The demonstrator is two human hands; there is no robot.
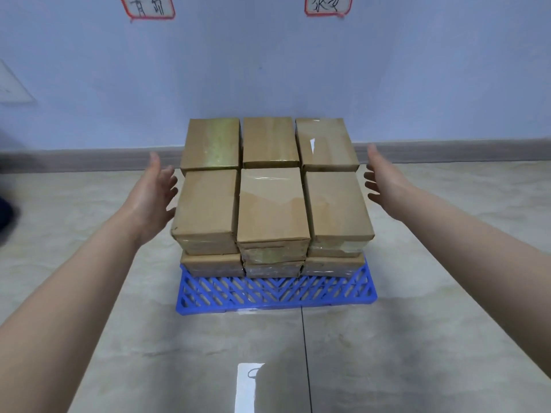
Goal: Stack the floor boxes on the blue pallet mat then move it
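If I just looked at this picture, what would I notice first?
A big block of brown cardboard boxes fills the middle, stacked in layers on a bright blue pallet mat on the shiny floor. An open left hand and an open right hand reach toward its two sides.

Box stack (271, 201) hides most of the blue pallet mat (274, 290), red-framed signs (148, 7) above the stack are cropped at the top, dark blur (6, 216) left of it unidentifiable.

boxes (271, 201): brown cardboard, glossy tape | pallet mat (274, 290): blue plastic lattice | floor (417, 338): polished glossy tile
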